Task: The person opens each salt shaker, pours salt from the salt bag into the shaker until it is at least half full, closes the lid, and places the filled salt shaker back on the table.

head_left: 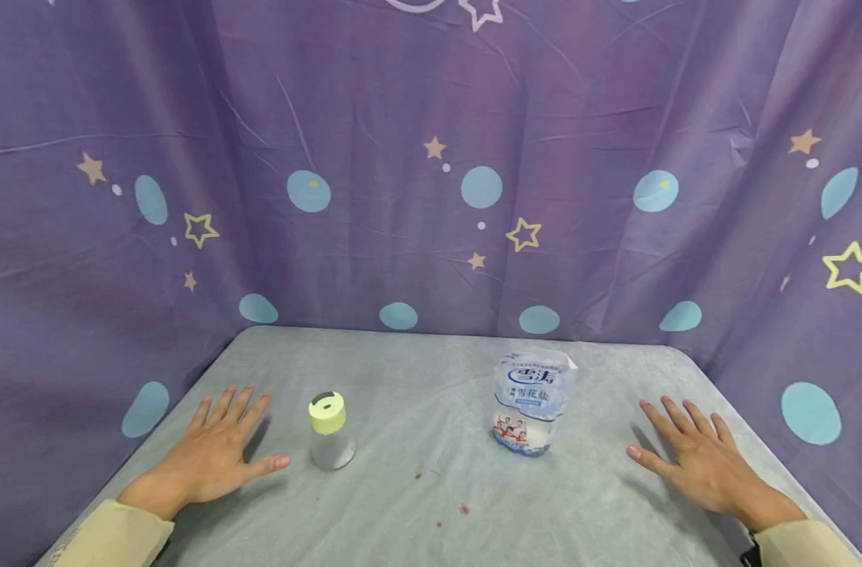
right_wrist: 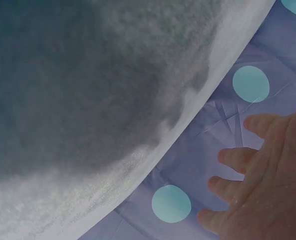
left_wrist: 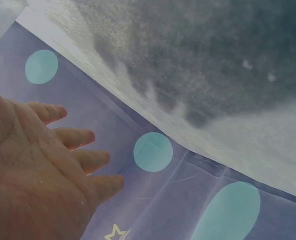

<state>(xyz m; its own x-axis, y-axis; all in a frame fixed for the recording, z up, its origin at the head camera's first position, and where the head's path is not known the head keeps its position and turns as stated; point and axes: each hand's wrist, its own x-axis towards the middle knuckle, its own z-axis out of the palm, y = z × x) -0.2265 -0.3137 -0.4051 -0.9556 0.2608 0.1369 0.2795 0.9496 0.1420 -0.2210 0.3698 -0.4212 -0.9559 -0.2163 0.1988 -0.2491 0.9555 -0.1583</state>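
Observation:
My left hand [head_left: 214, 457] is held palm down with fingers spread at the left of the table, holding nothing. Just to its right stands a small clear jar [head_left: 333, 449] with a yellow-green lid [head_left: 327, 413] that has a dark opening on top. On the other side, my right hand [head_left: 703, 461] is likewise spread and holds nothing. A white and blue bag of salt [head_left: 531, 403] with Chinese print stands upright to the left of that hand. Both wrist views show the palm and fingers, the left hand [left_wrist: 43, 165] and the right hand [right_wrist: 267, 185], with their shadows on the cloth.
A pale grey cloth covers the table [head_left: 416, 409], with a few small red specks [head_left: 464, 509] near the front. Behind it and along both sides hangs a purple curtain [head_left: 388, 260] with stars and blue dots.

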